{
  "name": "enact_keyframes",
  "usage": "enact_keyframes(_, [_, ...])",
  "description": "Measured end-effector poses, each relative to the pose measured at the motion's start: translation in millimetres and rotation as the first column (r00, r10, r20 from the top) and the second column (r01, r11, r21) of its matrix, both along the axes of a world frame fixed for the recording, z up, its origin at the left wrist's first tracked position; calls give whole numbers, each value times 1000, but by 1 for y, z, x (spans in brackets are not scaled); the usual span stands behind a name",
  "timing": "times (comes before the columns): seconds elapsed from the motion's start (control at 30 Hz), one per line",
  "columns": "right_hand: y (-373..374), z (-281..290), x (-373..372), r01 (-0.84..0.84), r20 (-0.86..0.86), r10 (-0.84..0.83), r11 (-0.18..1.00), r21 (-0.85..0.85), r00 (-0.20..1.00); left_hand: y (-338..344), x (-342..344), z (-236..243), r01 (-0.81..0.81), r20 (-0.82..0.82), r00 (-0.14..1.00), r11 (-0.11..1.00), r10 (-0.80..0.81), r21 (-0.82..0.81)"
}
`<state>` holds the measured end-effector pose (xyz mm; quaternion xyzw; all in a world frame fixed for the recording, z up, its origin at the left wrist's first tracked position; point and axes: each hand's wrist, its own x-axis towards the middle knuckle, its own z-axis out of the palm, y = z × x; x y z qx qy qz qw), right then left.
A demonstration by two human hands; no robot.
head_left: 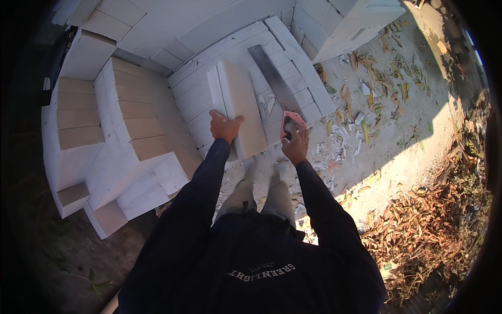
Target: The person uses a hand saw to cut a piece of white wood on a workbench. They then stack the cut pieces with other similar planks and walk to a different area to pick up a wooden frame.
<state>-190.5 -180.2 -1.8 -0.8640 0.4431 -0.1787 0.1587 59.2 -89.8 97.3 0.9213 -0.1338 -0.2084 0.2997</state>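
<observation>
Seen from above, standing at a layer of white blocks laid flat on the ground. Left hand pressed onto the near end of a white slab stood on edge atop that layer, fingers curled over its upper edge, thumb spread toward the right, clamped on the slab. Right hand closed on the pink handle of a hand saw, fingers wrapped through the grip. Saw blade lying flat and long across the white blocks, pointing away toward the upper left, just beside the slab on its right, not touching it as far as can be told. Both arms in dark long sleeves, reaching forward from the lower edge. Grey trousers and pale shoes visible between the arms, standing on sandy ground just short of the blocks.

White chips and offcuts scattered on the sand to the right of the saw handle, mixed with dry yellow leaves. Thick heap of brown leaves further right and nearer. Stepped stack of white blocks on the left, tops in warm sunlight, sides in shade. Another stack of blocks at the top right, beyond the saw tip. Half of the scene in shadow, the sand strip in strong sun.
</observation>
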Motion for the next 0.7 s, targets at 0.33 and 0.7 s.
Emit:
enact_keyframes(0.33, [29, 34, 46, -541, 336, -685, -102, 834, 647, 50, -6, 46, -22, -297, 952, 955, -70, -296])
enact_keyframes(0.7, [109, 132, -153, -483, 403, -881, 248, 840, 249, 26, -133, 100, 256, -618, 528, 803, -583, -539])
